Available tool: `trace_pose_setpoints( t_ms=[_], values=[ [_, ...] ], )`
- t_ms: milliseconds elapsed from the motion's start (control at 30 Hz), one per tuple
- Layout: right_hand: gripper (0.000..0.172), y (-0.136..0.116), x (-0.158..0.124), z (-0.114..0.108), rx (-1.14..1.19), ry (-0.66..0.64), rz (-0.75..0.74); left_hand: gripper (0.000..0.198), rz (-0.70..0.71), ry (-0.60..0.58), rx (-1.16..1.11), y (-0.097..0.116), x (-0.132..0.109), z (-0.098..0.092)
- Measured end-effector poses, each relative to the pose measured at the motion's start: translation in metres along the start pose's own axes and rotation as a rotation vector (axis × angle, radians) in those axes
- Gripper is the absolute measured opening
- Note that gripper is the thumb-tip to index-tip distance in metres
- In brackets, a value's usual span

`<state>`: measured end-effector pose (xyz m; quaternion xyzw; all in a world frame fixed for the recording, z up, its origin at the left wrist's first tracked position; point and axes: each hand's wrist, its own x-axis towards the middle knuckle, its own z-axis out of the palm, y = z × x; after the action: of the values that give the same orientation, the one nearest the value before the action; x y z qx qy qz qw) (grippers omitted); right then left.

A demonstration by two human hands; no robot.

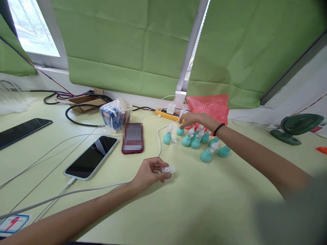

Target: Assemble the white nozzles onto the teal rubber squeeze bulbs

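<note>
My left hand point(150, 173) is closed in a pinch around a small clear plastic nozzle piece point(169, 169), held just above the table. My right hand point(189, 119) reaches to the back, fingers bent down onto the top of a teal rubber squeeze bulb point(180, 131). The fingertips close on that bulb's neck, which they hide. Beside it stands another teal bulb point(167, 137) with a whitish tip. Several more teal bulbs point(195, 142) cluster under my right forearm, some with translucent tips. A loose white tip point(175, 141) lies on the table between them.
A yellow power strip point(167, 114) with a white charger lies behind my right hand, near a red bubble-wrap bag point(211, 108). To the left are a red phone point(133, 139), a charging phone point(92, 157), a plastic-wrapped blue package point(112, 115) and white cables. A green fan point(298, 126) stands right.
</note>
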<state>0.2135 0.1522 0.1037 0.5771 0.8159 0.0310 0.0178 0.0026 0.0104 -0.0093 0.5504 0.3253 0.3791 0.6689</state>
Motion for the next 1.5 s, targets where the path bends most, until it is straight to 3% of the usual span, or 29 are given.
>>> trace_pose_setpoints(
  t_ms=[100,167,300,400,467,533,633,700,767,833,900,1067,1233,1500],
  values=[
    [0.023,-0.002,0.009,0.01,-0.048,-0.152,0.004,0.031,0.032,-0.011,0.016,0.0,0.0,0.001],
    [0.023,-0.003,0.011,0.004,-0.085,-0.153,0.009,0.04,0.055,-0.02,0.055,0.001,-0.001,0.001],
    [0.021,-0.012,-0.008,-0.031,-0.145,0.003,0.016,0.033,0.102,-0.068,0.172,0.001,-0.003,0.001],
    [0.019,-0.028,-0.049,-0.055,-0.11,0.256,-0.056,0.03,0.138,-0.031,0.2,0.001,-0.004,0.001],
    [0.019,-0.044,-0.082,-0.057,0.006,0.245,-0.156,0.03,0.151,0.04,0.214,0.001,-0.004,0.001],
    [0.016,-0.059,-0.109,-0.043,0.148,0.089,-0.256,0.031,0.167,0.118,0.213,0.001,-0.005,0.0],
    [0.014,-0.078,-0.129,0.0,0.277,-0.094,-0.328,0.031,0.184,0.178,0.194,0.001,-0.005,0.0],
    [0.011,-0.085,-0.132,0.034,0.345,0.002,-0.318,0.031,0.177,0.177,0.188,0.001,-0.005,0.001],
    [0.021,-0.088,-0.131,0.065,0.461,0.13,-0.294,0.032,0.163,0.171,0.189,0.002,-0.005,0.001],
    [0.035,-0.089,-0.131,0.087,0.548,0.236,-0.296,0.033,0.16,0.164,0.195,0.002,-0.006,0.001],
    [0.036,-0.089,-0.133,0.1,0.624,0.311,-0.323,0.035,0.173,0.157,0.208,0.003,-0.007,0.001],
    [0.034,-0.088,-0.137,0.11,0.695,0.444,-0.274,0.026,0.207,0.153,0.263,0.005,-0.009,0.002],
    [0.01,-0.085,-0.136,0.116,0.417,0.564,-0.201,0.029,0.141,0.054,0.259,0.007,-0.009,0.004],
    [0.007,-0.09,-0.138,0.111,0.147,0.511,-0.183,0.026,0.128,-0.02,0.332,0.005,-0.008,0.004]
  ],
)
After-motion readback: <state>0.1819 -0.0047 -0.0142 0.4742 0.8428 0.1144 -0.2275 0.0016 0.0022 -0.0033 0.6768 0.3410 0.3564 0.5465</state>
